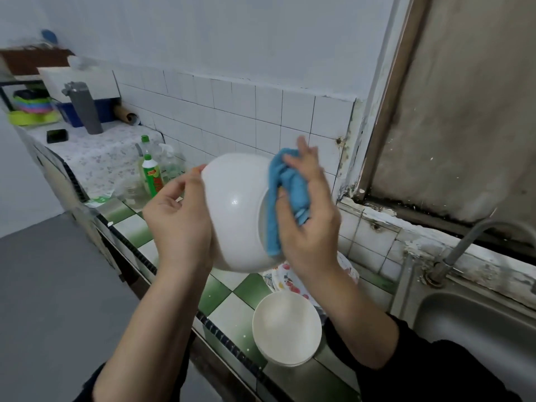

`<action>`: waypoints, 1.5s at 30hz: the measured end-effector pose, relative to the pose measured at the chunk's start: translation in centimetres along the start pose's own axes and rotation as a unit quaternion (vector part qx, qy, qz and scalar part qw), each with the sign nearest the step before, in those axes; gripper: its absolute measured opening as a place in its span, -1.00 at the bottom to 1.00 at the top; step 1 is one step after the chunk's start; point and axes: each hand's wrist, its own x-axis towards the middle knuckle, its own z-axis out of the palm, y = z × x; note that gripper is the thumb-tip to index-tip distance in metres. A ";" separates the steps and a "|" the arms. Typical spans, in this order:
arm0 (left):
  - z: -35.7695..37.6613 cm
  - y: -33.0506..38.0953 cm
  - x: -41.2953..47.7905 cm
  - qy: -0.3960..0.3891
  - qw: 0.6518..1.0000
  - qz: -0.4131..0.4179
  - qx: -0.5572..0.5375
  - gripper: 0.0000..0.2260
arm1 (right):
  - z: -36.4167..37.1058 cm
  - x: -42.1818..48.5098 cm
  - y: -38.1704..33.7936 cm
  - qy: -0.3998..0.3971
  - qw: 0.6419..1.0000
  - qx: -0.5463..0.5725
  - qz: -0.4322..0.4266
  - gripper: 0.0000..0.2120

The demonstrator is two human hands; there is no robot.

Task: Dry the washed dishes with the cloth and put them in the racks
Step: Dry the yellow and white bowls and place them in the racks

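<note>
I hold a large white bowl (235, 210) up in front of me, tipped on its side with its base toward the right. My left hand (179, 224) grips its left rim. My right hand (307, 224) holds a blue cloth (287, 187) bunched against the bowl's base. Below, on the green-and-white tiled counter (220, 294), lies a stack of white bowls (287, 329) beside flower-patterned plates (287, 282). A rack with coloured plastic dishes (32, 108) stands far left at the back.
A steel sink (475, 329) with a tap (464, 248) is at the right. Dish-soap bottles (152, 175) and glass jars stand behind my left hand. A grey flask (84, 107) and a dark phone (57, 136) sit on the far counter.
</note>
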 end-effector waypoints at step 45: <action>-5.1 -0.4 -0.6 -0.182 0.974 0.067 0.114 -0.73 | 0.0 0.8 -1.8 -0.197 0.958 -0.020 0.208 -0.74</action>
